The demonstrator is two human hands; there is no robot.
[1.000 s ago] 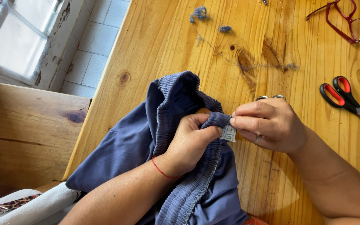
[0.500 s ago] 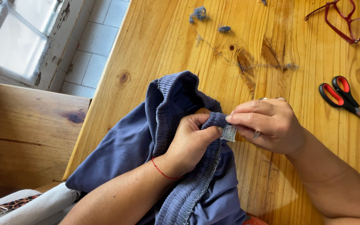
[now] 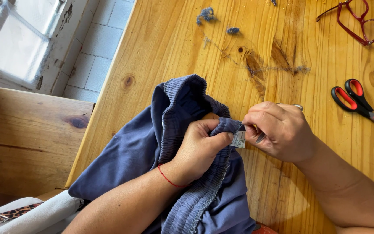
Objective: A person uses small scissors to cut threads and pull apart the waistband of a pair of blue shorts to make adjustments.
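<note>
Pale knotty pine worktop (image 3: 282,39): carries all items. Soft blue-grey knit garment with ribbed elastic waistband (image 3: 126,156): near the worktop's left edge, trailing off the near edge; likely light, limp, stretchy; best held by the bunched waistband. Left hand (image 3: 200,147): fingers closed on the waistband. Right hand (image 3: 282,130): fingers pinched narrow on a slim metal tool, against the small white sewn-in label (image 3: 239,139).
</note>
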